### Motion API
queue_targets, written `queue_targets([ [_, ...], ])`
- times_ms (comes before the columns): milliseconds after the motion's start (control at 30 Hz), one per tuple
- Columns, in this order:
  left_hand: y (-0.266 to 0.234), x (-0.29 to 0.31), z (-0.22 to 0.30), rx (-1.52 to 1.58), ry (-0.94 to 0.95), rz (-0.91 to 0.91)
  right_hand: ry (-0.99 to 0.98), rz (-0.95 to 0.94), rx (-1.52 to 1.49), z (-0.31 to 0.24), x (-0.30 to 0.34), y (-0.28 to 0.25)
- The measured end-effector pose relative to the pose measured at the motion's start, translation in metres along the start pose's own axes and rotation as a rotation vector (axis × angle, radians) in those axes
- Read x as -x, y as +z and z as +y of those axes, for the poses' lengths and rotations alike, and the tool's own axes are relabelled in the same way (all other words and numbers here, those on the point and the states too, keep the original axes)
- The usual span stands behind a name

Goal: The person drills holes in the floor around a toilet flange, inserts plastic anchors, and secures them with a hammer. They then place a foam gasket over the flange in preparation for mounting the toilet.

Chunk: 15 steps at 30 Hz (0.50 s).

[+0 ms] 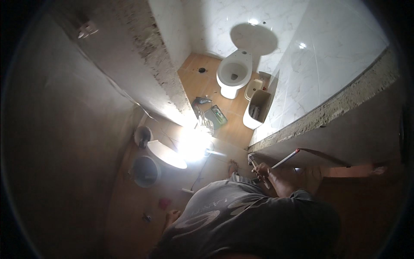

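One pale-handled tool (pixel 253 162) through right grip (pixel 262 170), protruding both ends.

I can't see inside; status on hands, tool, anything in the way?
Right hand gripping hammer-like tool; left hand low, grip unclear. White rod at right hand, held or not unclear. Bright glare hiding part of the floor.

From where I stand, pale lettering (pixel 226 201) is noted across the front of the wearer's grey T-shirt (pixel 276 220), beside large pale printed shapes (pixel 248 207); faint, only partly legible.
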<state>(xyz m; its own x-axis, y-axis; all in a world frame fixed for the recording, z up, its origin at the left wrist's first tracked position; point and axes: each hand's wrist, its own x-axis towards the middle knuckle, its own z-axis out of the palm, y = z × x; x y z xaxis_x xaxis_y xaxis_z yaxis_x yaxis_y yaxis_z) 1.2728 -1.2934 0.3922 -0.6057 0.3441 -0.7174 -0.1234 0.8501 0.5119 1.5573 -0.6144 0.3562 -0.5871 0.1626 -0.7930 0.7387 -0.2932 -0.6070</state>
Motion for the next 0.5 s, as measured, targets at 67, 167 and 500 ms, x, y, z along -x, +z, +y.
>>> queue_targets([
  [67, -0.031, 0.028, 0.002, -0.059, -0.098, 0.071, -0.018, -0.061, 0.020, -0.050, 0.005, 0.077],
  [167, -0.024, -0.011, 0.081, -0.069, -0.008, 0.042, 0.252, 0.074, 0.008, -0.155, 0.060, 0.079],
  [500, -0.044, -0.137, 0.345, -0.167, 0.486, -0.049, -0.016, 0.089, -0.496, -0.193, 0.026, 0.005],
])
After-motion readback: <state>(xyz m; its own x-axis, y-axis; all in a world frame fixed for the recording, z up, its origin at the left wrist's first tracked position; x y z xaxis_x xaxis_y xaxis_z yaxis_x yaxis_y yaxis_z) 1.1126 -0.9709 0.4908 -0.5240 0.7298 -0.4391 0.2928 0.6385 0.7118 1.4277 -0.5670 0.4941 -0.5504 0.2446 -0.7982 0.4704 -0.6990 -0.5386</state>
